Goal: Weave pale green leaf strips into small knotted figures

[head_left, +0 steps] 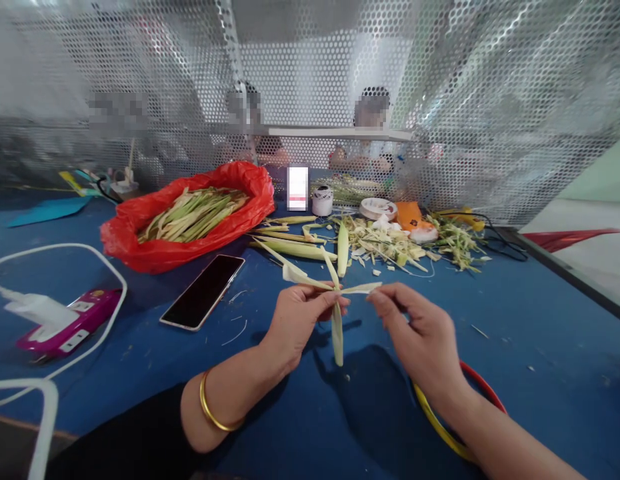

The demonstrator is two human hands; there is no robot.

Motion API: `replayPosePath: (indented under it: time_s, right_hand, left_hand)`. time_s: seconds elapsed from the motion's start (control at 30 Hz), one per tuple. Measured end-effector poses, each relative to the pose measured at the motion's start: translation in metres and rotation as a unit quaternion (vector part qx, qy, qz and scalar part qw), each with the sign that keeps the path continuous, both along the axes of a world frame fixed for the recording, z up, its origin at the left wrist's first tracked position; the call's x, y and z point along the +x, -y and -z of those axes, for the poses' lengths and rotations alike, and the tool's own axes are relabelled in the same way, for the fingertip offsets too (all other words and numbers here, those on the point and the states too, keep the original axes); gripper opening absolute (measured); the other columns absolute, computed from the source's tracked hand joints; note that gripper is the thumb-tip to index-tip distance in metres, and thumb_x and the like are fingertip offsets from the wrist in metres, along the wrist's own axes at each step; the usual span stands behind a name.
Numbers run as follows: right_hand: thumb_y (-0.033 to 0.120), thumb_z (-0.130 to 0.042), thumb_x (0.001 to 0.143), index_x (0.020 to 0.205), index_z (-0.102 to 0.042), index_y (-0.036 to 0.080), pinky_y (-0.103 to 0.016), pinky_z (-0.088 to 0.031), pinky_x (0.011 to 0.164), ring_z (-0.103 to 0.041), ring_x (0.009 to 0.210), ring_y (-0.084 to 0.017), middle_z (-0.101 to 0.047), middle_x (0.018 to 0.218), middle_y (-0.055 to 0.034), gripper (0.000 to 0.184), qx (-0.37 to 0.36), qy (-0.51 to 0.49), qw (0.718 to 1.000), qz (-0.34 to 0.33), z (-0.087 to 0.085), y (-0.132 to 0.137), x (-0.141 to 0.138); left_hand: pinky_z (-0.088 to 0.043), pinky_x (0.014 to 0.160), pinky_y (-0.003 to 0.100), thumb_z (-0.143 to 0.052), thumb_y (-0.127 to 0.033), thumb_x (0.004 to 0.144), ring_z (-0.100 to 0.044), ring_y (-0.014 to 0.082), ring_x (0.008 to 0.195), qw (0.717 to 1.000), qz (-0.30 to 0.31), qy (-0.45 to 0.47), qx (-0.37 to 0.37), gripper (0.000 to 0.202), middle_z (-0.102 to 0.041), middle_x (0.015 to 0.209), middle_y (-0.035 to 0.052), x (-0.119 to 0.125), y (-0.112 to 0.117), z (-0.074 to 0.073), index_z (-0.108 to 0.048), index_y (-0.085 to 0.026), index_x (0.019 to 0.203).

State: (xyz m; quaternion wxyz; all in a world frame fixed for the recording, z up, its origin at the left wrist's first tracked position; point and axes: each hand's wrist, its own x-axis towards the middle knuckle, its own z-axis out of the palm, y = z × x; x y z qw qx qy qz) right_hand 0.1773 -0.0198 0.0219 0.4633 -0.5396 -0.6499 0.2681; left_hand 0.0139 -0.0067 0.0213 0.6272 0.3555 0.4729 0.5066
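Note:
Above the blue table, my left hand [303, 317] pinches the middle of a cross of pale green leaf strips [338, 337], which look like corn husk. One strip hangs down below my fingers, and others point up, left and right. My right hand [423, 333] is closed on the tip of the strip that points right. Just beyond my hands lie a whole green husk piece [343, 248] and longer husk stalks [300, 249]. Under my right forearm rests a red and yellow ring [435, 420], partly hidden by the arm.
A red plastic bag [187, 257] full of leaf strips stands back left. Nearby are a dark phone [204, 292] and a purple power strip [85, 320] with a white cable. Husk scraps [390, 243] and a tape roll [379, 209] lie behind. A perforated metal screen [310, 80] separates two people.

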Motion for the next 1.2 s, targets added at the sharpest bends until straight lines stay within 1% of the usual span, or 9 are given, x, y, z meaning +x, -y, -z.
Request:
replayPosePath:
  time_s: [0.1,0.2,0.33,0.5,0.7,0.8,0.97,1.1,1.2]
  right_hand:
    - [0.041,-0.055,0.089,0.082,-0.070,0.022,-0.031,-0.041,0.070,-0.058,0.076,-0.019,-0.065,0.080,-0.0036,0.025,0.077,0.076,0.993,0.051,-0.003,-0.008,0.012]
    - [0.045,-0.061,0.083,0.075,-0.071,0.021,-0.032,-0.041,0.068,-0.056,0.071,-0.019,-0.065,0.075,-0.0034,0.028,-0.048,0.037,0.998,-0.011,-0.003,-0.014,0.014]
    - [0.043,-0.071,0.073,0.068,-0.065,0.018,-0.026,-0.035,0.054,-0.044,0.053,-0.011,-0.054,0.057,0.0034,0.026,-0.199,-0.157,0.965,-0.073,-0.003,-0.017,0.011]
    - [0.038,-0.071,0.076,0.061,-0.056,0.018,-0.024,-0.035,0.056,-0.041,0.052,-0.009,-0.049,0.053,0.0055,0.029,-0.110,-0.237,0.964,-0.039,-0.005,-0.016,0.010]
    - [0.035,-0.074,0.073,0.060,-0.058,0.018,-0.025,-0.038,0.055,-0.045,0.051,-0.010,-0.053,0.053,0.0039,0.026,-0.102,-0.271,0.957,0.008,-0.003,-0.020,0.010]
    - [0.034,-0.080,0.064,0.068,-0.063,0.017,-0.024,-0.041,0.054,-0.050,0.051,-0.010,-0.058,0.056,0.0026,0.024,-0.142,-0.349,0.926,0.026,-0.001,-0.022,0.010]
    - [0.032,-0.084,0.056,0.074,-0.063,0.017,-0.025,-0.046,0.054,-0.063,0.055,-0.015,-0.067,0.063,-0.0008,0.031,-0.179,-0.458,0.870,0.040,0.003,-0.021,0.009]
    - [0.031,-0.082,0.062,0.074,-0.062,0.018,-0.025,-0.047,0.059,-0.066,0.060,-0.015,-0.069,0.067,-0.0008,0.027,-0.191,-0.452,0.871,0.002,0.007,-0.015,0.002]
    - [0.033,-0.079,0.066,0.075,-0.062,0.018,-0.025,-0.046,0.062,-0.064,0.061,-0.015,-0.071,0.070,-0.0023,0.025,-0.211,-0.408,0.888,-0.027,0.007,-0.008,-0.005]
  left_hand:
    - [-0.054,0.072,0.032,-0.078,-0.032,0.068,-0.070,0.0188,0.066,0.998,0.068,-0.014,-0.012,0.027,-0.076,0.073,0.0088,0.003,0.004,0.001,-0.073,-0.012,0.086]
    - [-0.054,0.071,0.032,-0.078,-0.032,0.068,-0.070,0.0199,0.067,0.987,0.156,-0.030,-0.010,0.027,-0.075,0.072,0.0091,0.005,0.008,0.002,-0.074,-0.011,0.085]
    - [-0.053,0.071,0.030,-0.077,-0.030,0.069,-0.071,0.0203,0.071,0.978,0.201,-0.048,-0.002,0.027,-0.076,0.075,0.0097,0.004,0.010,0.004,-0.074,-0.012,0.088]
    - [-0.055,0.067,0.030,-0.079,-0.020,0.063,-0.071,0.0202,0.069,0.978,0.205,-0.025,-0.018,0.044,-0.076,0.081,0.0094,0.004,0.009,0.003,-0.069,-0.013,0.105]
    - [-0.046,0.049,0.021,-0.075,-0.018,0.067,-0.062,0.0110,0.048,0.981,0.179,-0.060,-0.031,0.044,-0.075,0.077,0.0063,0.002,0.008,-0.002,-0.065,-0.014,0.111]
    - [-0.046,0.049,0.019,-0.073,-0.024,0.073,-0.060,0.0088,0.048,0.993,0.113,-0.019,-0.037,0.040,-0.074,0.078,0.0061,-0.002,0.002,-0.004,-0.065,-0.014,0.111]
    - [-0.051,0.056,0.021,-0.067,-0.040,0.082,-0.063,0.0107,0.057,0.988,-0.031,0.115,-0.095,0.029,-0.071,0.076,0.0063,-0.006,-0.006,-0.002,-0.066,-0.012,0.089]
    - [-0.053,0.069,0.024,-0.075,-0.039,0.075,-0.067,0.0146,0.075,0.993,0.054,0.084,-0.069,0.032,-0.072,0.087,0.0085,-0.001,-0.002,0.004,-0.069,-0.012,0.092]
    - [-0.051,0.074,0.027,-0.081,-0.035,0.069,-0.068,0.0157,0.077,0.997,0.047,0.045,-0.028,0.044,-0.073,0.090,0.0059,0.001,0.002,0.004,-0.068,-0.017,0.106]
